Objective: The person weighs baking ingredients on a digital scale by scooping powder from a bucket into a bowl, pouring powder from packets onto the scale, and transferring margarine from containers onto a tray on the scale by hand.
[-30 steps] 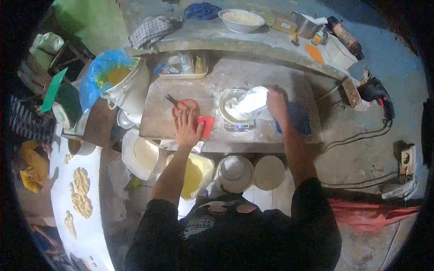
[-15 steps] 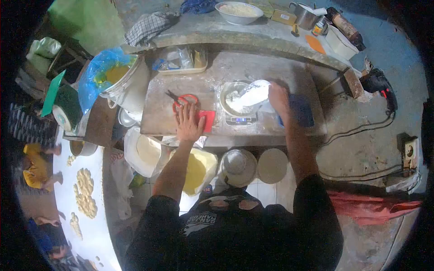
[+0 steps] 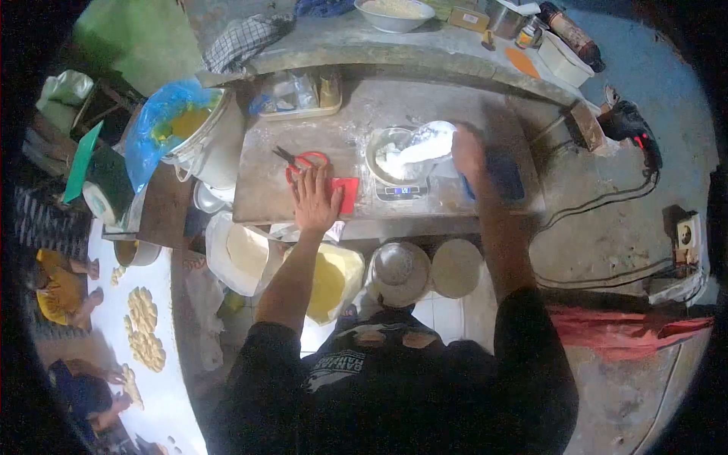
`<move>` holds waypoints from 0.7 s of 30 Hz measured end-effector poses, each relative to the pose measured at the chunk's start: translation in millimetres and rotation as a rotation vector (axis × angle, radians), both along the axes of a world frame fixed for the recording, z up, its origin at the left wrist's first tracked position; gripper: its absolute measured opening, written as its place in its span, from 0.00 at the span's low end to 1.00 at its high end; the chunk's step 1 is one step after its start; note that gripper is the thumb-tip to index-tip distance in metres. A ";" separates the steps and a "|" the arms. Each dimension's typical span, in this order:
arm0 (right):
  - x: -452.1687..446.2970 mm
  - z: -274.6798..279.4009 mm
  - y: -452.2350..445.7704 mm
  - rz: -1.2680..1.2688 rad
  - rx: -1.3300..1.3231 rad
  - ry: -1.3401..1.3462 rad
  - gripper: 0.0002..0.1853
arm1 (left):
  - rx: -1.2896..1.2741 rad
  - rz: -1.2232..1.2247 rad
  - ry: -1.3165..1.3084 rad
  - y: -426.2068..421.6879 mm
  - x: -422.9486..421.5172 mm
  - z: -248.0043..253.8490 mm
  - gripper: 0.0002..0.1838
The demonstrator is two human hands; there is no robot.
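Fingers of the right hand closed on the near end of a white container, grip partly hidden by the hand itself. Container is tilted, its other end over the metal bowl; white powder in the bowl, clumpy. Bowl sits on a digital scale, display lit, digits too small to read surely. Left hand open, palm down on the desk, fingers slightly spread, gripping nothing; fingertips at the red handles of the scissors, thumb over the edge of a red card. Scissors blades point away, to the left. Blue tray on the desk right of the scale, partly behind the right forearm. Shallow tray with plastic bags at the far left part of the desk. White bucket just left of the desk, blue bag over its rim, yellow stuff inside. Raised ledge beyond the desk: checkered cloth, white bowl, bottle, orange sheet, white bin. Below the near edge: open tub with yellow contents, round container. Far left, dough pieces on a white table, two other people beside it, one in yellow.
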State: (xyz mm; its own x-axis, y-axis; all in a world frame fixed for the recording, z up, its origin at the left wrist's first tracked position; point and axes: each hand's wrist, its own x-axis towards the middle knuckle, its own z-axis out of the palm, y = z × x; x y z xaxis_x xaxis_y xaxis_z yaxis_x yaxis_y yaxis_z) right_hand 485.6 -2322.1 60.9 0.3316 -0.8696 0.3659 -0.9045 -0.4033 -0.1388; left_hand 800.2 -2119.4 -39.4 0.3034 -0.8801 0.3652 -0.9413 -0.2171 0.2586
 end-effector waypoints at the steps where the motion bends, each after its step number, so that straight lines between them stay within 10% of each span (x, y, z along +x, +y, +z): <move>1: -0.5 0.9 0.7 -0.004 0.002 0.000 0.11 | 0.002 -0.004 0.000 -0.1 0.0 0.8 0.38; 21: -6.5 -7.1 -1.9 -0.004 -0.021 -0.148 0.15 | -0.010 -0.017 0.015 2.2 1.3 -2.3 0.37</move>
State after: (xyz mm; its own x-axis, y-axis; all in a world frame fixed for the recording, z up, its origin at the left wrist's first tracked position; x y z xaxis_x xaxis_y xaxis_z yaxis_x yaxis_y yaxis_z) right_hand 479.1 -2324.0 53.8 0.2693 -0.8627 0.4282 -0.8765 -0.4037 -0.2622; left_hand 801.5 -2117.2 -41.7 0.2935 -0.8818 0.3693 -0.9409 -0.1981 0.2748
